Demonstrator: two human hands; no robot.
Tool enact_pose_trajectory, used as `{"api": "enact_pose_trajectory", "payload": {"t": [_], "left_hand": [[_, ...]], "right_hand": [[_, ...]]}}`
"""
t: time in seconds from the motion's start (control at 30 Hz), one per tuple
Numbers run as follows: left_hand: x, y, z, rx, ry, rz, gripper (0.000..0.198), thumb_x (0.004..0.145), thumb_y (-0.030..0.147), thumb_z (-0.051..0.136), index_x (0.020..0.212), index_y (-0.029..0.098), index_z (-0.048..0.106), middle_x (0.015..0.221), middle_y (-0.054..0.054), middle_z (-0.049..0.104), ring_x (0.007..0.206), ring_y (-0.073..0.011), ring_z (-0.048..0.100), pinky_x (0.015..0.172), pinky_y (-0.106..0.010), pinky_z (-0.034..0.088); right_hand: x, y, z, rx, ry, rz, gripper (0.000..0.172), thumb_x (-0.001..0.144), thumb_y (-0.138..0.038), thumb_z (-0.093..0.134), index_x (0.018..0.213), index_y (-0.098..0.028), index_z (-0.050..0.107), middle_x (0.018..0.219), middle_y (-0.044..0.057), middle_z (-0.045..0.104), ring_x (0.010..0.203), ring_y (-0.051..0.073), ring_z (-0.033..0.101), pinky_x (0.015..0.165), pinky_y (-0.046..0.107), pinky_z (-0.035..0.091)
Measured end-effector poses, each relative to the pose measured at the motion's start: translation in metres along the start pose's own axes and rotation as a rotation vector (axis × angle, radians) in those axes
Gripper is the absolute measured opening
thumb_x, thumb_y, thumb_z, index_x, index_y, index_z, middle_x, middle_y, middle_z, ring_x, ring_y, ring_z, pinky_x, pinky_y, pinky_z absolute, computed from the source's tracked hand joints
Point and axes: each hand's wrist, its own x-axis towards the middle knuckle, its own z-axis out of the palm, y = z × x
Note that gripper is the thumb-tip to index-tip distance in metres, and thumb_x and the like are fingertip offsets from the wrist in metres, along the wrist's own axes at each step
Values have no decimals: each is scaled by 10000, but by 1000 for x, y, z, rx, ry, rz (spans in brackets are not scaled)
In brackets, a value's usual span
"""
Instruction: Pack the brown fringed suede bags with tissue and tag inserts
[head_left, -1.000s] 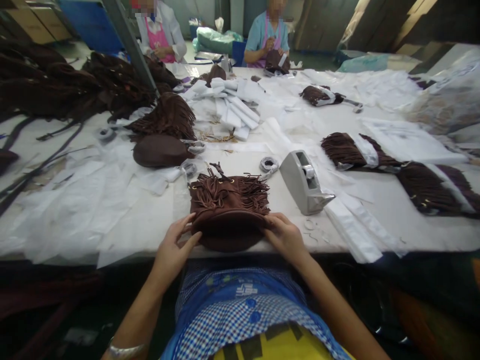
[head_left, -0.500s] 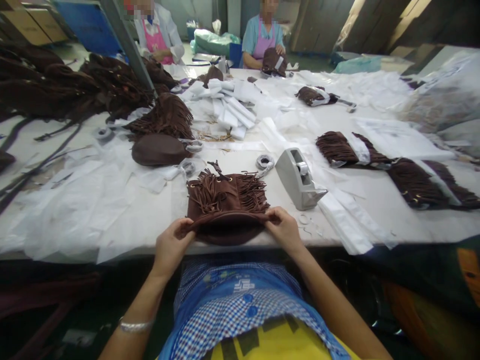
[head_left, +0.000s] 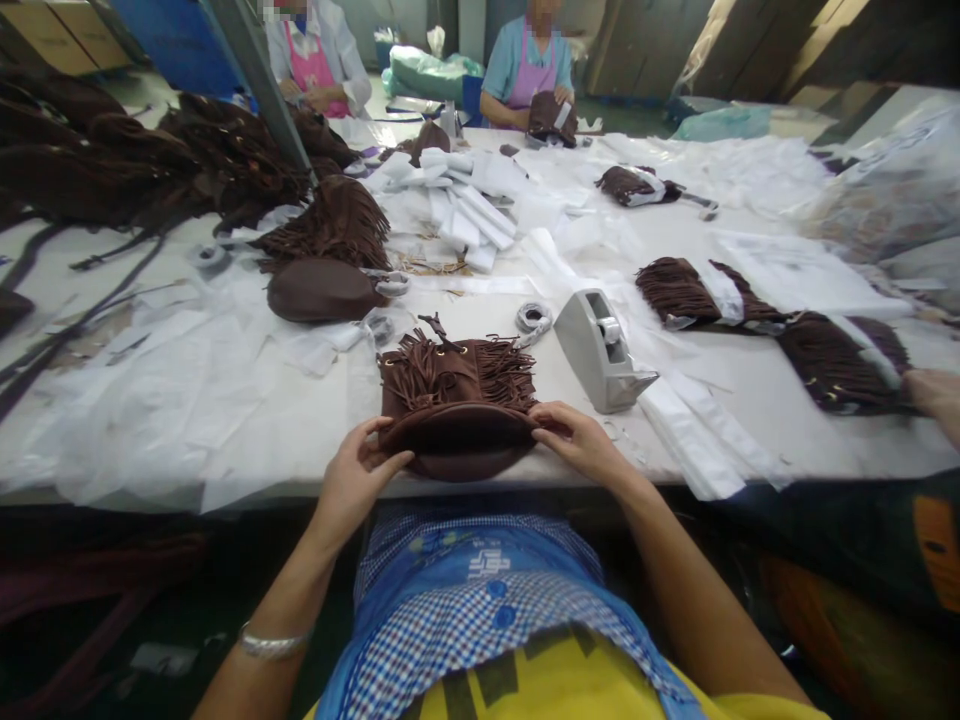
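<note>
A dark brown fringed bag [head_left: 459, 440] lies at the table's near edge, its rounded base toward me and its fringe and gold eyelets on the far side. My left hand [head_left: 361, 465] pinches the left end of the base's rim, thumb on the near side. At the right end, my right hand [head_left: 574, 438] grips the same rim between thumb and fingers. Just beyond the bag lies a small ring-shaped coil in clear wrapping [head_left: 533, 318]. A grey tape dispenser [head_left: 600, 350] stands to the right of the bag.
Wrapped fringed bags [head_left: 836, 370] lie at the right, where another person's hand [head_left: 934, 392] reaches in. White paper strips [head_left: 469, 215] are heaped mid-table. Brown bags [head_left: 112, 165] pile up at the left around a metal post [head_left: 259, 85]. Two co-workers [head_left: 529, 70] are across the table.
The bag's base has opened out wider and rounder between my hands. My left thumb has shifted onto its near side. Another person's hand has come in at the right edge, by the wrapped bags.
</note>
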Motion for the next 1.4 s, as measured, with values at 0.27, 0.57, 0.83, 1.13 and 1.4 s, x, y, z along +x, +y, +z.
{"api": "enact_pose_trajectory", "payload": {"t": [0.27, 0.57, 0.83, 1.13, 1.4], "left_hand": [[5, -5, 2, 47, 67, 13, 566, 699, 420, 776, 1175, 182, 584, 1050, -70, 703, 982, -235, 696, 914, -364, 552], [7, -13, -2, 107, 60, 65, 464, 741, 419, 743, 1127, 204, 602, 1054, -47, 690, 988, -230, 673, 915, -356, 531], [11, -10, -2, 70, 28, 64, 454, 707, 413, 764, 1077, 205, 603, 1011, -27, 686, 981, -221, 661, 911, -344, 524], [16, -10, -9, -15, 11, 24, 488, 681, 411, 804, 1082, 207, 614, 1062, -31, 682, 1048, -225, 635, 971, -363, 494], [19, -6, -14, 0, -30, -6, 517, 682, 410, 809, 1115, 206, 614, 1089, -37, 682, 1078, -241, 626, 1023, -395, 467]], "right_hand": [[2, 3, 6, 80, 67, 138, 152, 790, -254, 660, 927, -188, 674, 909, 26, 696, 726, 147, 625, 688, 265, 491], [4, 2, 21, 121, 243, 139, 176, 769, -277, 708, 900, -208, 613, 719, -33, 582, 632, 121, 544, 633, 244, 472], [13, -2, 10, 337, 30, 364, 480, 763, -323, 741, 1229, -214, 702, 858, 21, 757, 564, 144, 645, 581, 275, 558], [15, -1, 8, 574, -87, 314, 582, 802, -374, 720, 1347, -200, 614, 985, 19, 745, 599, 83, 583, 580, 217, 507], [21, -6, 12, 415, 64, 212, 364, 758, -382, 744, 1045, -158, 759, 939, 54, 754, 754, 163, 655, 692, 280, 528]]}}
